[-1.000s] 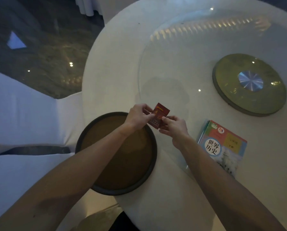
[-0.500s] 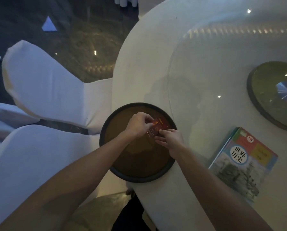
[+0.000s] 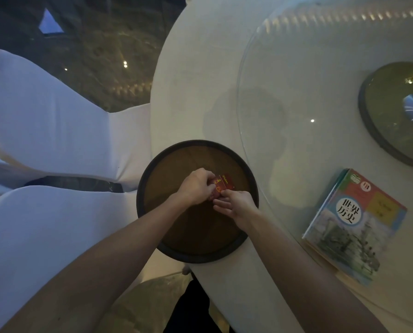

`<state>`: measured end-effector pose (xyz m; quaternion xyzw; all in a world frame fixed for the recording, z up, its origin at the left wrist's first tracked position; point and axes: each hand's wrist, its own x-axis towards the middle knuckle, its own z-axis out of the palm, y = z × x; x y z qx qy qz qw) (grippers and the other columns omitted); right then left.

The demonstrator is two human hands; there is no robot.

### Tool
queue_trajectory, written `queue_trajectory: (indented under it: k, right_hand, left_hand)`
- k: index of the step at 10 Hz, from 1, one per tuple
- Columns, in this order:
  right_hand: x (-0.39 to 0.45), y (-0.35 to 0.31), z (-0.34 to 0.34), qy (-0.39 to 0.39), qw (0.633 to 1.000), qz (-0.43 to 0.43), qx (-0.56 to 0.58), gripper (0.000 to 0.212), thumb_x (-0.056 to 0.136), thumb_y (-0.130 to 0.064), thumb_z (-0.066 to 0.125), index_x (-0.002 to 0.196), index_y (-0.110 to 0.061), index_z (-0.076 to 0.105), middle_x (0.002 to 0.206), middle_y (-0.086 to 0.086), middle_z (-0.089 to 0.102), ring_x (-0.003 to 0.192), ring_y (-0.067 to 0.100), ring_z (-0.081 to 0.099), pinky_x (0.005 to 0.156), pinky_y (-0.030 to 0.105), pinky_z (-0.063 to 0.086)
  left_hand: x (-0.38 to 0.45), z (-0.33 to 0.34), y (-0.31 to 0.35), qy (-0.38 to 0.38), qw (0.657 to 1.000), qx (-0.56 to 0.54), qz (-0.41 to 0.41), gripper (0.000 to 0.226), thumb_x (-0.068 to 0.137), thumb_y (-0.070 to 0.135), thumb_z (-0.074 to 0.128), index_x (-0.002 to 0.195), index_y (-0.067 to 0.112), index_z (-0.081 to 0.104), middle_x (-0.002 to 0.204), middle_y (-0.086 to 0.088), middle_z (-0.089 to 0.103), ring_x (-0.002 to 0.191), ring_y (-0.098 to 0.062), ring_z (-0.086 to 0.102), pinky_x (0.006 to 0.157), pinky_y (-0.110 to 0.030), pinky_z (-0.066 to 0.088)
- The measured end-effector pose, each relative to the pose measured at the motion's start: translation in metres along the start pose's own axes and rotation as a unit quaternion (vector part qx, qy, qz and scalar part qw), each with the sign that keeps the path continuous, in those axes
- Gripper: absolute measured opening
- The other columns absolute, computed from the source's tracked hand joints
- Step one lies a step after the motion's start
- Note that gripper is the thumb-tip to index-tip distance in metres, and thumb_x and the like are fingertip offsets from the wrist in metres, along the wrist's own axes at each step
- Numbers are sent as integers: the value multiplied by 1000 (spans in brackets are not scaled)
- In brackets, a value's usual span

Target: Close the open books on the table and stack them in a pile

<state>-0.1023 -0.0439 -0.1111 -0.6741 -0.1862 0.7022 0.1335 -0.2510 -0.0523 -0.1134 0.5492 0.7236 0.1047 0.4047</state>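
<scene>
Head view, dim light. Both hands meet over a round brown tray (image 3: 176,164) with a dark rim, which sits at the near left edge of a round white table (image 3: 200,80). The left hand (image 3: 196,186) is curled, its fingers closed on the left end of a small red booklet (image 3: 223,182) with gold lettering. The right hand (image 3: 239,205) touches the booklet's near edge with thumb and fingertips, the remaining fingers loosely spread; whether it truly pinches the booklet cannot be told. The booklet lies over the tray's far right part; whether it rests on the tray or is held just above it cannot be told, nor whether it is open or shut.

A closed textbook (image 3: 354,224) with a colourful cover and a white circle bearing Chinese characters lies near the right edge of the table, on a round glass pane (image 3: 296,68) that covers the table's middle, well apart from the tray. A dark-rimmed round disc (image 3: 388,104) sits under the glass at the far right. White-covered chairs (image 3: 44,116) stand left of the table.
</scene>
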Motion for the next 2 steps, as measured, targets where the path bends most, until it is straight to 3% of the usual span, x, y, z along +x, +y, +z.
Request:
queue_trajectory:
  k: [2]
  right_hand:
    - [1,-3,-3,-21,999,9,-33,37,101,-17,61,134,-2,57,116,19,69,105,28,74,92,45,62]
  left_hand:
    - [5,1,0,-13,999,44,2,44,96,24,65,138,14,61,135,-6,61,119,-22,61,98,-41,55]
